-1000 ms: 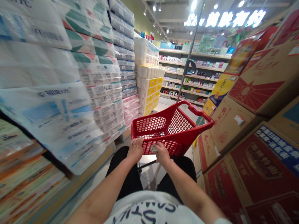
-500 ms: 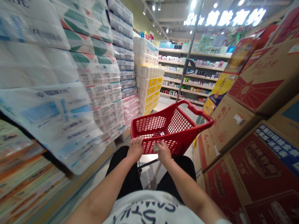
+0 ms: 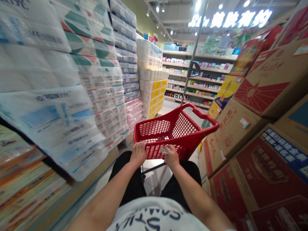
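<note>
A red plastic shopping cart with lattice walls stands right in front of me, its handle bar on the far right side. My left hand is closed over the near rim at the left corner, fingers hooked on top of it. Against the near wall, my right hand pinches a small crumpled whitish cloth, perhaps a wipe or tissue. The cart's basket shows no goods inside. Part of the cloth is hidden by my fingers.
Tall stacks of packaged tissue paper line the left side. Cardboard boxes are piled close on the right. A metal pole rises behind the cart, and shelves of small products stand at the back.
My right hand has shifted slightly to the right along the cart's near wall, with the cloth in it. The left hand stays on the rim, and the view has barely moved.
</note>
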A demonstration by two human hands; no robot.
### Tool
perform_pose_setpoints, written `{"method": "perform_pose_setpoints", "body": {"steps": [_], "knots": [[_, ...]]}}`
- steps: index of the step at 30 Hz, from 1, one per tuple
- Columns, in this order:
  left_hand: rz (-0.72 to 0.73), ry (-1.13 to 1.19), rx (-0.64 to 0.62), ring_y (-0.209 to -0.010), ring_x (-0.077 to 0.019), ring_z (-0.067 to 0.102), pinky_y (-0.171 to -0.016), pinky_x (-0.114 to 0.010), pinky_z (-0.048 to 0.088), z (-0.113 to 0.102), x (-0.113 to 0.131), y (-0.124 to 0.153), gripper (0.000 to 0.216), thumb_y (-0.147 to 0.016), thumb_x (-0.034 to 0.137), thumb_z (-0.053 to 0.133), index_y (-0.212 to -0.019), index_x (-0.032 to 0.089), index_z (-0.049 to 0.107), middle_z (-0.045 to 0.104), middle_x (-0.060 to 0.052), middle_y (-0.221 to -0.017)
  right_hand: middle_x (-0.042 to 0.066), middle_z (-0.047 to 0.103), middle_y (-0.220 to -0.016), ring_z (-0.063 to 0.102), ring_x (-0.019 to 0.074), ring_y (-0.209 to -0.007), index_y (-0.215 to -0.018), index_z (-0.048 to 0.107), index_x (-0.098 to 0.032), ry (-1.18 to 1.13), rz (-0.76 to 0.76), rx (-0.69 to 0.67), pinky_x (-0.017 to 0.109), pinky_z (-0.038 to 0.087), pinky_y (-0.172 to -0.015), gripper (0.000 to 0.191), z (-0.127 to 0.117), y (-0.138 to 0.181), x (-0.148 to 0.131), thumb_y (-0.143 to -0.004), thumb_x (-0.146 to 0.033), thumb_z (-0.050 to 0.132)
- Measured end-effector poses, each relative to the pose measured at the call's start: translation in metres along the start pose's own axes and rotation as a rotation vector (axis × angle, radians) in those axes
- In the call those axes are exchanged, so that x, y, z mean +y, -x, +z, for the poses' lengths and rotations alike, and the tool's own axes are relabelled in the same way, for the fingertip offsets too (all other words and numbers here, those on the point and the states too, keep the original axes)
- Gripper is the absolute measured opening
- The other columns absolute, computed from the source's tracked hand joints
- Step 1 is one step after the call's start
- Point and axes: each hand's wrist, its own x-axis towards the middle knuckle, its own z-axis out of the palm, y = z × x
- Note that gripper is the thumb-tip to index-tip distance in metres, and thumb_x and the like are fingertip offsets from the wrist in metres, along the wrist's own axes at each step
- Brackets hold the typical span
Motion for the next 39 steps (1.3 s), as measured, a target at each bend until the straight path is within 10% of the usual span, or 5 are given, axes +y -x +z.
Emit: {"method": "perform_pose_setpoints", "body": {"steps": [39], "knots": [[-0.041, -0.023, 0.032, -0.121, -0.0285, 0.045, -0.113, -0.047, 0.026, -0.001, -0.017, -0.003, 0.048, -0.074, 0.011, 0.047, -0.122, 0.017, 0.051, 0.056, -0.012, -0.127, 0.006, 0.059, -0.114, 0.059, 0.0182, -0.097, -0.106, 0.067, -0.023, -0.020, 0.239, 0.050, 0.028, 0.049, -0.084, 0.044, -0.013, 0.004, 0.032, -0.071, -0.002, 0.051]]}}
